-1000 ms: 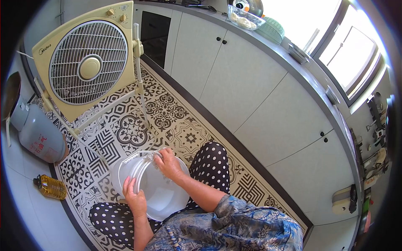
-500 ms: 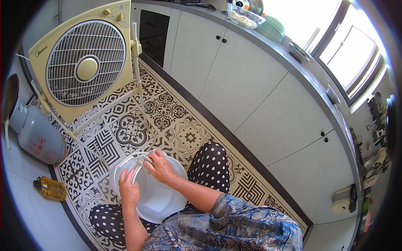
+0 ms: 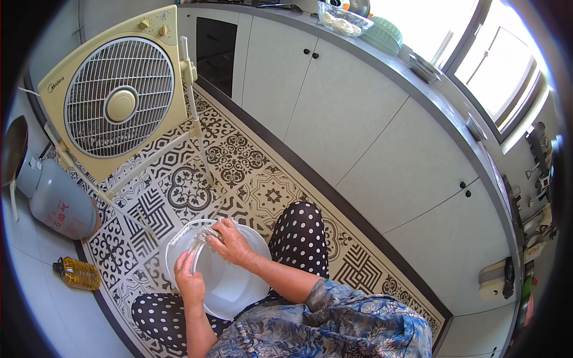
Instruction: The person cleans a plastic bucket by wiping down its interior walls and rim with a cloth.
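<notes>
A white bucket (image 3: 239, 286) stands between my knees, its mouth facing up. My left hand (image 3: 190, 280) is over its left side, with fingers and thumb closed on a thin white curved piece (image 3: 197, 253) above the opening. Whether that piece is a separate lid, a bowl or part of the bucket I cannot tell. Against its upper end, my right hand (image 3: 231, 241) presses a crumpled silvery-grey scrubbing wad (image 3: 207, 233). The right fingers curl around the wad and partly hide it.
A yellow box fan (image 3: 122, 104) on a white stand faces me from the far left. Beside the left wall are a grey gas cylinder (image 3: 62, 200) and a bottle of yellow oil (image 3: 80, 274). White cabinets (image 3: 349, 119) run along the right, with a glass bowl (image 3: 343, 21) on the counter.
My left hand has shifted slightly right and towards me along the white curved piece. The right hand stays at its upper end with the wad. The whole view has tilted a little.
</notes>
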The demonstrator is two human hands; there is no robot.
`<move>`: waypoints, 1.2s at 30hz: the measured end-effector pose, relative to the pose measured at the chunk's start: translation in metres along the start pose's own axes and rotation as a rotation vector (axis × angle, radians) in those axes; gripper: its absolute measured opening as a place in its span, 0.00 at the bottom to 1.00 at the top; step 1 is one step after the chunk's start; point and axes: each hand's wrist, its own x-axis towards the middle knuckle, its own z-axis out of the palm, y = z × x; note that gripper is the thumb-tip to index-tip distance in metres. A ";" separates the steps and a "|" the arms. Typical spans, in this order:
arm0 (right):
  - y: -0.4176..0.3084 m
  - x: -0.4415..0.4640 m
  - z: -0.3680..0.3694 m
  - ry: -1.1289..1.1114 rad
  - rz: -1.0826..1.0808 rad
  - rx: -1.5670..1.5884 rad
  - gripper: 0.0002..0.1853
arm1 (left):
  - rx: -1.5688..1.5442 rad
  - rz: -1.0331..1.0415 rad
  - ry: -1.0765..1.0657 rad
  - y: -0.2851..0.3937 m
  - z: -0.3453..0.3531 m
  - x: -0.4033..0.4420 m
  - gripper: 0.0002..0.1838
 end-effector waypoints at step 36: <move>-0.004 0.000 0.000 0.151 0.070 -0.096 0.14 | 0.126 0.032 0.081 0.000 0.009 -0.007 0.26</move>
